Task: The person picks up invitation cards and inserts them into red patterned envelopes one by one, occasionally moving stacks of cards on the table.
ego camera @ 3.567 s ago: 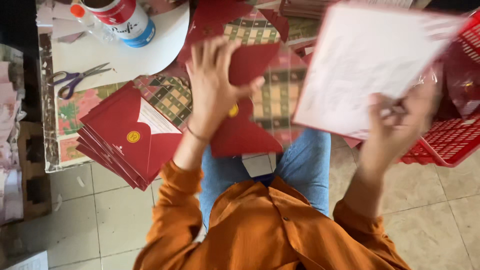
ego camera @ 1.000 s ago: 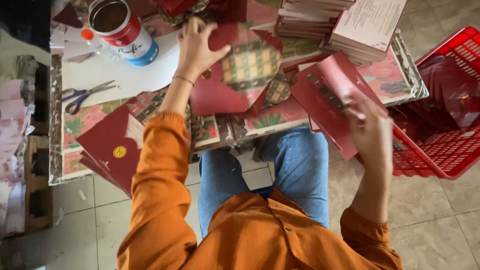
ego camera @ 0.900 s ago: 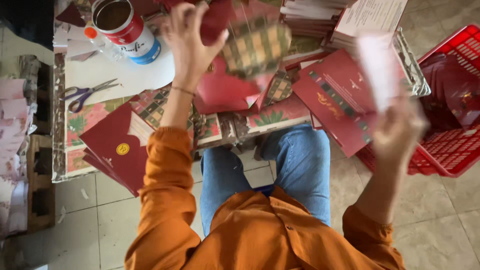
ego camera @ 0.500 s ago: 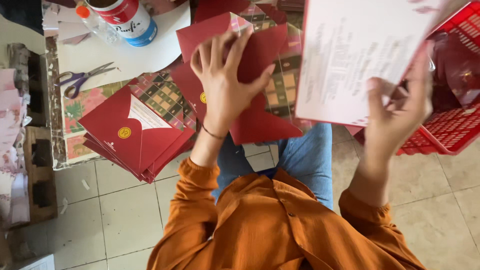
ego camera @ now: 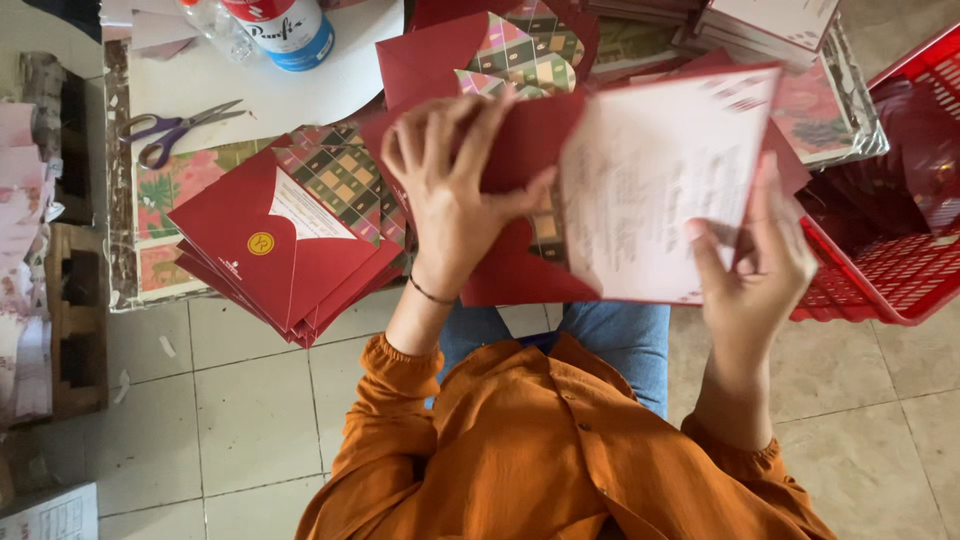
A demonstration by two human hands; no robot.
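1. Since half a second ago, the white printed card (ego camera: 655, 200) has dropped from the upper right of the frame to centre right, its near edge now at the mouth of the dark red paper envelope (ego camera: 510, 175).
2. My left hand (ego camera: 455, 195) is spread over that envelope at centre frame, fingers splayed on its front and thumb hooked round the edge, gripping it open.
3. My right hand (ego camera: 750, 260) pinches the card's lower right corner between thumb and fingers.
4. I judge the step to be sliding the card in; next the card's edge must be lined up with the opening and pushed straight.
5. At the left edge of the low table sits a fanned stack of red envelopes with gold seals (ego camera: 275, 255), flaps open.
6. A red plastic mesh basket (ego camera: 885, 270) at right holds dark red pieces, too shadowed to identify.
7. Purple-handled scissors (ego camera: 175, 130) and a red-and-blue can (ego camera: 285, 30) lie upper left; the can's contents are hidden.
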